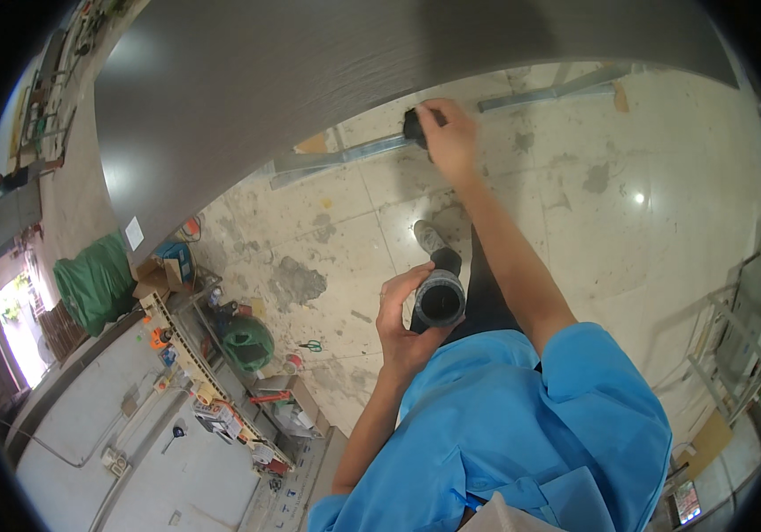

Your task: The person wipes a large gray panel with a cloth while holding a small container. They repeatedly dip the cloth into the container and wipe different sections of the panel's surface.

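Close to my body, my left hand [401,321] wraps round a dark cylindrical container [453,312], which has a grey speckled rim and a round dark top facing up. I cannot tell whether that top is an opening or a closed face. Farther out, at the near edge of a big dark grey panel [283,71], my right hand [453,142] is closed on a small black object [413,129]. Its exact kind does not show, as the fingers cover part of it.
Metal bars [354,151] run beneath the panel's edge. At the left stand a cluttered workbench [194,346], a green bag [97,282] and a cardboard box [152,279]. Green-handled scissors [311,346] lie on the tiled floor. A metal frame [726,350] stands at the right.
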`<state>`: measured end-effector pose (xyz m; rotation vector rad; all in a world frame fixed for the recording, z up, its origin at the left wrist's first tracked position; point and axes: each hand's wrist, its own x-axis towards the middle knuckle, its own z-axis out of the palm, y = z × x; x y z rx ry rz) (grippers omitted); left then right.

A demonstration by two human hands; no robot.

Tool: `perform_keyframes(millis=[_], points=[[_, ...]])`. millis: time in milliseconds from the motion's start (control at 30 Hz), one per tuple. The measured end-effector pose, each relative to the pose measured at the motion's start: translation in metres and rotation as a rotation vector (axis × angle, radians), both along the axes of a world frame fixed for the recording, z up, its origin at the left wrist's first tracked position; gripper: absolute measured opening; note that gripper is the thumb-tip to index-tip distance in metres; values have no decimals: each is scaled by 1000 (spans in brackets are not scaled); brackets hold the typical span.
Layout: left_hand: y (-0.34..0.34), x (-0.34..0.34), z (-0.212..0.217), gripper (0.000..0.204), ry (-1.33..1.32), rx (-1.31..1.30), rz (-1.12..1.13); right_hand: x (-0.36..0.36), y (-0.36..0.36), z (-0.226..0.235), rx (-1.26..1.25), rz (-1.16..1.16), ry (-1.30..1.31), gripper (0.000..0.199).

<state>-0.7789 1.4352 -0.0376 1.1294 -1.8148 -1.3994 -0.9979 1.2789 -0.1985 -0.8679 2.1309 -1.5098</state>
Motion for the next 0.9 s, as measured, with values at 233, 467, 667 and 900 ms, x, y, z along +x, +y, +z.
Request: perform_keyframes(millis=[233,467,667,900], points=[[1,-7,0,81,22,11,-15,4,-2,-1,-52,-41,32,12],[-1,-6,0,80,-31,5,-35,10,-2,1,17,187,-66,11],[-5,-15,0,79,-23,8,-34,-4,-2,0,-67,-83,-14,11],[-10,-28,5,81,-71,-43,-130,-1,-2,6,-48,252,-79,16]])
